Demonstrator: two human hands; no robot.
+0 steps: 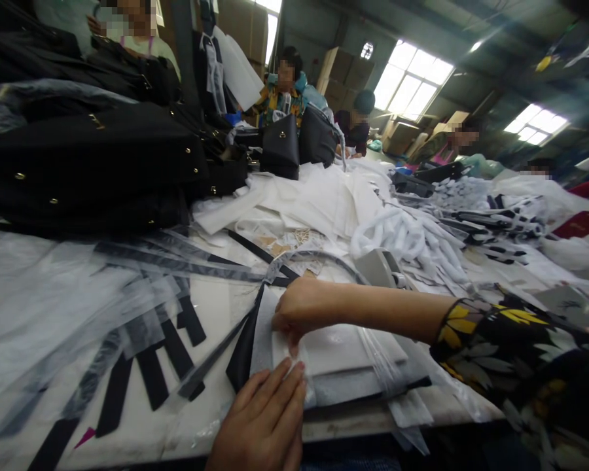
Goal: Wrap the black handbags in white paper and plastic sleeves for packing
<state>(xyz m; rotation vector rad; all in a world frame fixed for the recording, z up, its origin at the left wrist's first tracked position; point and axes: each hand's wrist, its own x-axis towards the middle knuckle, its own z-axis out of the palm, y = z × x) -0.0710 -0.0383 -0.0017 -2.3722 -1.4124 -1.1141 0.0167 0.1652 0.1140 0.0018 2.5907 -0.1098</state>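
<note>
Head view: a black bag (240, 356) lay on the table (137, 445) in front of the person, a white sheet (353, 347) spread over it. The right hand (302, 311) was above the sheet, fingers curled inward, thumb pointing down; whether it gripped the sheet could not be determined. The left hand (267, 418) lay at the near edge, fingers straight and together, tips beside that thumb; its grip could not be determined. Black straps (152, 379), partly film-wrapped, lay to the left.
</note>
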